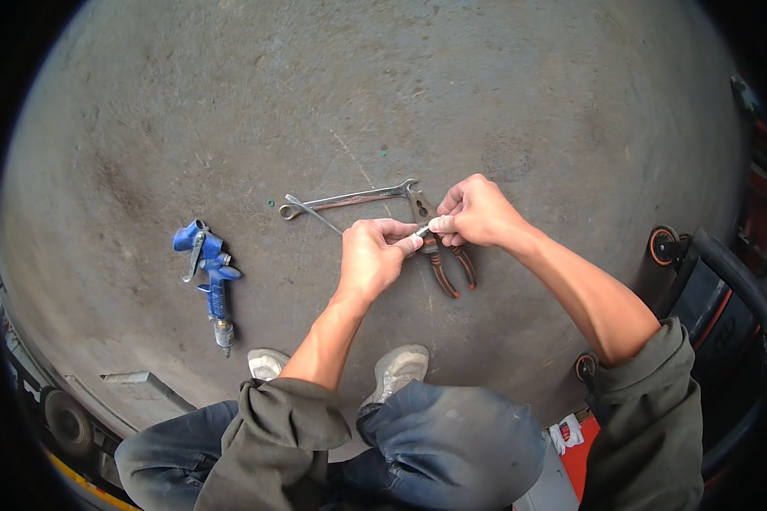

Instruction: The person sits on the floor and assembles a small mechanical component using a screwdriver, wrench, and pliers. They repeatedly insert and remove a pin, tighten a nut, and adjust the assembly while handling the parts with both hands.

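Fingertips of my left hand and my right hand are pinched together on a small light metal fitting, held between them above the floor. Its exact kind is too small to make out. Beneath my hands lie pliers with black and orange handles, partly covered by my fingers. A combination wrench rests on the floor just beyond, its open end by the pliers' jaws. One end of a thin metal rod disappears behind my left hand; I cannot tell whether it is held.
On the floor to the left lies a blue spray gun with a metal lever. Two tiny green pieces, a ring and a bit, lie beyond the wrench. A black wheeled frame stands at right. My shoes are near.
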{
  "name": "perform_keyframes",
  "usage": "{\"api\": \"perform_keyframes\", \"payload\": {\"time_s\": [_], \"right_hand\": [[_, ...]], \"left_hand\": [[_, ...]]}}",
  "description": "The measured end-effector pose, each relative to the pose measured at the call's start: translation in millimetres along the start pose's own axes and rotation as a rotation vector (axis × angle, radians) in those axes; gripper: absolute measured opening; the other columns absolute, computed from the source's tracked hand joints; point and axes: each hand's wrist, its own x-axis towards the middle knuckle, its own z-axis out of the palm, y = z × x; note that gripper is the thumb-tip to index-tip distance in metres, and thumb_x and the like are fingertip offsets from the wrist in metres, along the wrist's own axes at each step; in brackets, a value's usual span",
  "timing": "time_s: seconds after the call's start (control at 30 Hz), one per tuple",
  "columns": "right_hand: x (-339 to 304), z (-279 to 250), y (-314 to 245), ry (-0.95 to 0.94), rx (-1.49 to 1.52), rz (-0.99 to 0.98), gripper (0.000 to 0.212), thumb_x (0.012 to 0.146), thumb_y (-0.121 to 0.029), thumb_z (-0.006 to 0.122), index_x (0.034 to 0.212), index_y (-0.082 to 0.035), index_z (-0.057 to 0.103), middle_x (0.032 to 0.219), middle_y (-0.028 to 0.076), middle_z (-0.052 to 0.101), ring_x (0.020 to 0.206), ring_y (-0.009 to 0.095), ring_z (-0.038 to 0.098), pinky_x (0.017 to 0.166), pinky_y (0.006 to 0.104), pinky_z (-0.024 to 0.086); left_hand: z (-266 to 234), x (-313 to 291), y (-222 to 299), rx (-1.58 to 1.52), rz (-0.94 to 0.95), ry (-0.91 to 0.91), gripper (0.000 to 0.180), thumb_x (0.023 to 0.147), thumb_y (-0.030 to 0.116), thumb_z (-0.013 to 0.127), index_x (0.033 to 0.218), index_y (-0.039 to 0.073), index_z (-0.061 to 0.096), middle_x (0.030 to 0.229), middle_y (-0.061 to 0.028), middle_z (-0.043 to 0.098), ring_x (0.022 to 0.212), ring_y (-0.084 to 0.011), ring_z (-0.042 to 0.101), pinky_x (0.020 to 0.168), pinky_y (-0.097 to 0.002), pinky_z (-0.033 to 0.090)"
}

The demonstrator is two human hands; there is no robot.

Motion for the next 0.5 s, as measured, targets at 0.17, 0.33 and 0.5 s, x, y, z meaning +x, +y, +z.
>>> {"api": "perform_keyframes", "payload": {"time_s": [0.17,0.33,0.5], "right_hand": [[0.8,-0.1,2.7,-0.010,0.015,-0.013,0.020,0.085,-0.006,0.079,0.090,0.011,0.069,0.075,0.015,0.073,0.063,0.015,0.071,0.056,0.0285,0.057],[-0.4,1.4,3.4,0.009,0.010,-0.040,0.018,0.084,-0.004,0.079,0.088,0.010,0.070,0.071,0.013,0.072,0.061,0.014,0.070,0.054,0.0289,0.056],[0.4,2.2,4.7,0.014,0.024,-0.037,0.018,0.083,-0.004,0.079,0.089,0.010,0.070,0.072,0.014,0.072,0.061,0.014,0.070,0.054,0.0288,0.056]], "left_hand": [[-1.3,-1.6,5.2,0.009,-0.022,-0.008,0.021,0.085,0.002,0.078,0.105,-0.003,0.077,0.086,-0.0076,0.076,0.075,-0.0097,0.066,0.069,-0.0257,0.054],[-2.0,0.1,4.4,-0.001,-0.020,-0.028,0.021,0.085,0.002,0.078,0.105,-0.003,0.077,0.087,-0.0077,0.076,0.075,-0.0099,0.067,0.069,-0.0254,0.054],[-5.2,2.5,6.8,-0.012,-0.064,-0.055,0.021,0.085,0.002,0.078,0.105,-0.004,0.076,0.085,-0.0096,0.076,0.074,-0.0108,0.068,0.070,-0.0263,0.056]]}}
